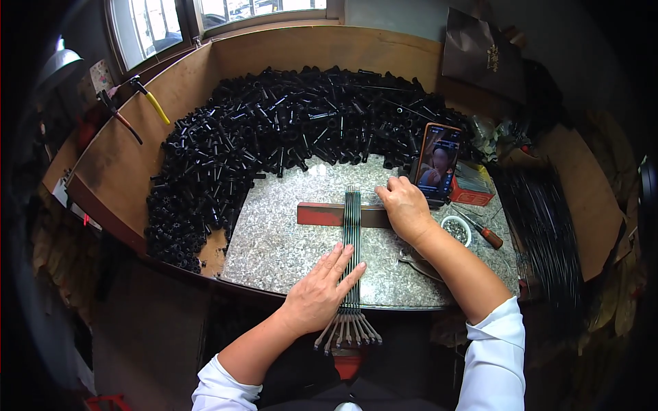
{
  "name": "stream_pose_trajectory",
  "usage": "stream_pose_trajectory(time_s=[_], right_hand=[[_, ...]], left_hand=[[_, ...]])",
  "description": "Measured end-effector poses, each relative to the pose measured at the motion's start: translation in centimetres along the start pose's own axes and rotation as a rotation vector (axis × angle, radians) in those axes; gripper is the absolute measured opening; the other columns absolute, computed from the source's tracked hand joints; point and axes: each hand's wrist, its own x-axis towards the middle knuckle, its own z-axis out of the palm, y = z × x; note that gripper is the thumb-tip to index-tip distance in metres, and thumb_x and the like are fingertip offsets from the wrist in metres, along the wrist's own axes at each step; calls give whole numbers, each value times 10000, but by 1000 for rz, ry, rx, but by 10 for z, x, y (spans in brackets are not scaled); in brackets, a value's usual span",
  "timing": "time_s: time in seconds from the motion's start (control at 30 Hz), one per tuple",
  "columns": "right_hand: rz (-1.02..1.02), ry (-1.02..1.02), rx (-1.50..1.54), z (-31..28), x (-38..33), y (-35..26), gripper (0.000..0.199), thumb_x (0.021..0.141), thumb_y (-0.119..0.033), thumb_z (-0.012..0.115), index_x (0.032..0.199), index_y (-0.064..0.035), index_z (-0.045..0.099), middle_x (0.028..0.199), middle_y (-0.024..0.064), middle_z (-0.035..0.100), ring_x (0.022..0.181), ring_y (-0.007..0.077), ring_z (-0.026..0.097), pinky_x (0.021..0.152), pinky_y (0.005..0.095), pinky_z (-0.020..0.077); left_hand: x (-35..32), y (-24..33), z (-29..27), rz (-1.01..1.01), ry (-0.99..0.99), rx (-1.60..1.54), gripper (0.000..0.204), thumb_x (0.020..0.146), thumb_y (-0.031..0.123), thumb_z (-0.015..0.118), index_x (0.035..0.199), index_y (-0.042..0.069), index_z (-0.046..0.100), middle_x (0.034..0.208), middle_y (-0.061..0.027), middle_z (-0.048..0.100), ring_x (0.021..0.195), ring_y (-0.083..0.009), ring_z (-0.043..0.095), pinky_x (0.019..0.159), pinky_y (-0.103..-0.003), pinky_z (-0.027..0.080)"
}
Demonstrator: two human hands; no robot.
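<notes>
A row of thin dark metal rods [352, 236], which look like umbrella ribs, lies side by side across the stone slab. Their jointed grey ends [348, 329] fan out past the slab's near edge. My left hand [321, 288] rests with fingers stretched out over the rods. Beneath their far part runs a red and brown bar [320, 214], set crosswise. My right hand [406, 209] is closed above the bar's right part, its fingers curled and bent together. Whatever its fingertips hold, if anything, is hidden or too small to name.
Black plastic tubes [301, 116] are heaped behind the speckled slab [274, 253], inside a wooden enclosure [110, 161]. On the right stand a phone [437, 161], a red box [471, 195], a white bowl of small metal pieces [456, 231], a screwdriver [491, 237] and long dark rods [541, 233].
</notes>
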Motion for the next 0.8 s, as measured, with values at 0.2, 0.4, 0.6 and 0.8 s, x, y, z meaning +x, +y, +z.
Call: stream_pose_trajectory(time_s=[0.2, 0.4, 0.6, 0.8], right_hand=[[-16, 13, 16, 2, 4, 1, 96, 755, -78, 557, 801, -56, 638, 890, 115, 588, 895, 268, 575, 755, 356, 499], [-13, 3, 23, 2, 5, 2, 101, 750, -75, 560, 805, -52, 642, 895, 118, 590, 903, 272, 575, 768, 358, 504], [-18, 0, 45, 0, 6, 2, 104, 752, -71, 558, 808, -53, 644, 893, 116, 590, 897, 266, 578, 769, 354, 505], [-36, -10, 10, 2, 7, 2, 225, 741, -48, 561, 942, -75, 658, 880, 102, 588, 884, 260, 577, 762, 347, 508]], left_hand=[[0, 0, -1, 4, -5, -7, 577, 825, 42, 468, 1396, 35, 381, 1431, -301, 307, 1368, -413, 281, 1114, -466, 267], [0, 1, -3, 6, -3, -16, 581, 819, 41, 475, 1393, 31, 382, 1429, -304, 308, 1366, -418, 282, 1115, -467, 265], [1, 1, -3, 3, -5, -13, 575, 823, 43, 473, 1391, 32, 386, 1428, -303, 312, 1364, -417, 286, 1116, -463, 266], [0, 0, -1, 3, -1, -11, 575, 826, 47, 470, 1394, 34, 383, 1433, -296, 310, 1365, -413, 287, 1116, -461, 265]])
